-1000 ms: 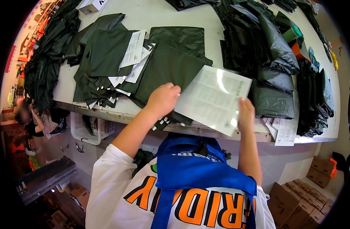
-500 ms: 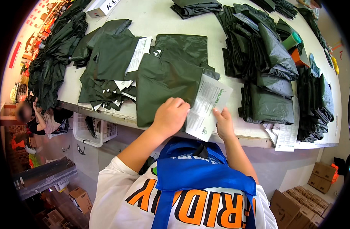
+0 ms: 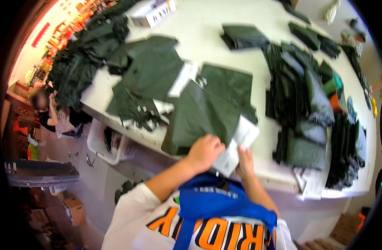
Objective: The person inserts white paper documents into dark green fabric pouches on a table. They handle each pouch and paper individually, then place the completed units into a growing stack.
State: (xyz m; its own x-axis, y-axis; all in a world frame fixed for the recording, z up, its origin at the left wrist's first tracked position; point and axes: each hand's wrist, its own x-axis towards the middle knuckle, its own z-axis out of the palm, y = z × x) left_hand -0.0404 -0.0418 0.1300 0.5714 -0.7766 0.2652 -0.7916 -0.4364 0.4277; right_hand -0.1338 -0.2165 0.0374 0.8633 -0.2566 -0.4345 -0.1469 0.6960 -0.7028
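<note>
A dark green folded plastic bag (image 3: 199, 112) lies at the near edge of the table in front of me. My left hand (image 3: 205, 153) is closed on its near right edge, fingers curled. A white printed card (image 3: 245, 133) leans over the bag's right side, angled toward me and slightly blurred. My right hand (image 3: 246, 161) grips the card's right edge, thumb on top. Beneath and beyond the bag lies another flat dark green piece (image 3: 230, 83). Left of it rests a heap of green pieces (image 3: 151, 71) with white tags and a white card (image 3: 183, 79).
Stacks of folded dark green bags (image 3: 299, 96) stand on the right, with a green roll (image 3: 332, 84) among them. A crumpled green pile (image 3: 89, 58) covers the table's left end. A white box (image 3: 153, 14) sits at the back. Below the left edge is a white basket (image 3: 103, 143).
The whole view has shifted, so table and things appear lower and farther right. The card has turned and looks narrower between my hands. Both hands keep their hold.
</note>
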